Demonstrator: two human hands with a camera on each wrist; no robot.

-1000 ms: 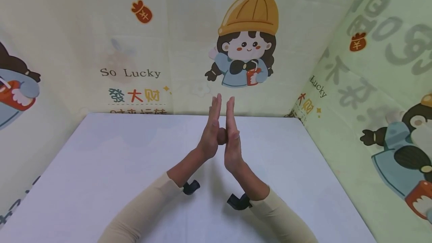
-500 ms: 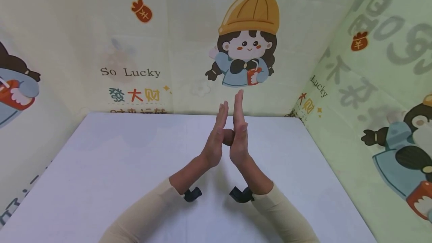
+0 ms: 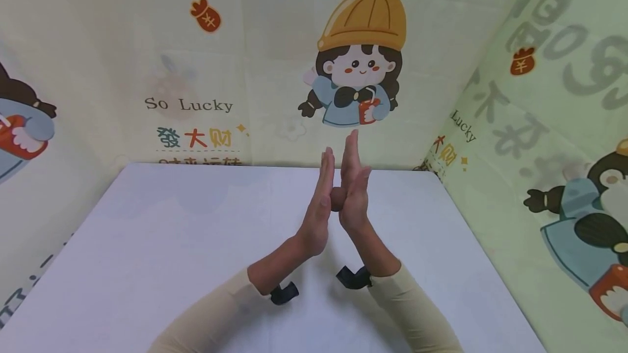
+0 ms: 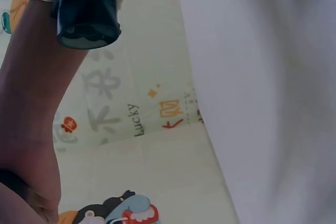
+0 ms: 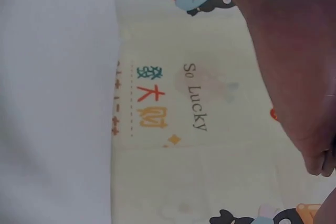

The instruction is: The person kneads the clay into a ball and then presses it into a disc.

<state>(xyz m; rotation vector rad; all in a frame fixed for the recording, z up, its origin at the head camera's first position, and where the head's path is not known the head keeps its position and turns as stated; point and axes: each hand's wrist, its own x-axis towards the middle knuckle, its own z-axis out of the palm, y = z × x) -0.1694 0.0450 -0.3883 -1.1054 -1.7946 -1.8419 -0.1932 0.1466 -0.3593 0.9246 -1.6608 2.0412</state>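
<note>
In the head view a small brown ball of clay-like look sits between my two palms, above the white table. My left hand presses it from the left with straight fingers pointing up and away. From the right, the flat palm of my right hand meets it, fingers straight and thumb standing apart. Part of the ball is hidden behind the palms. In the left wrist view a dark sliver of the ball shows at the lower left edge, beside the hand. The right wrist view has the right hand along its right side.
The white table spreads below the hands. Behind it and on both sides hang cream printed cloth walls. A dark wrist camera is strapped at the left cuff, another dark wrist camera at the right cuff.
Both hands have shifted right with the ball between them. The left hand has dropped slightly against the right, so the palms have slid past each other, and the right thumb now stands out more.
</note>
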